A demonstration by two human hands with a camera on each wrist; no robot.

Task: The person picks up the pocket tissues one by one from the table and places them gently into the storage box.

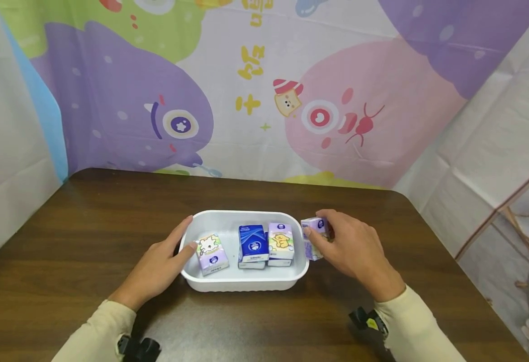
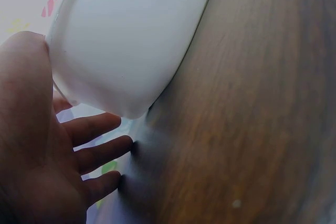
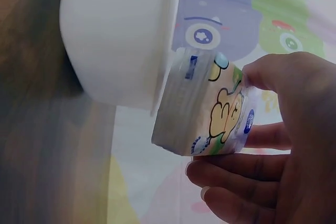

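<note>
A white plastic basin (image 1: 246, 285) holds several small tissue packs. My left hand (image 1: 158, 269) holds its left end, thumb over the rim and the other fingers outside, several spread below the rim in the left wrist view. Just outside the right end, my right hand (image 1: 355, 246) pinches a purple tissue pack (image 3: 226, 114) with a cartoon animal on it, tilted close beside the basin's wall. Inside, a lilac tissue pack (image 1: 212, 254) lies at the left. A dark blue tissue pack (image 1: 253, 244) and a yellow-dog tissue pack (image 1: 281, 244) lie right of centre, on other packs partly hidden beneath.
The basin stands on a dark brown wooden table (image 1: 124, 211). Behind the table hangs a cartoon-printed cloth (image 1: 246, 136), with pale cloth at both sides. Black straps with small devices (image 1: 140, 348) are on both wrists, over cream sleeves.
</note>
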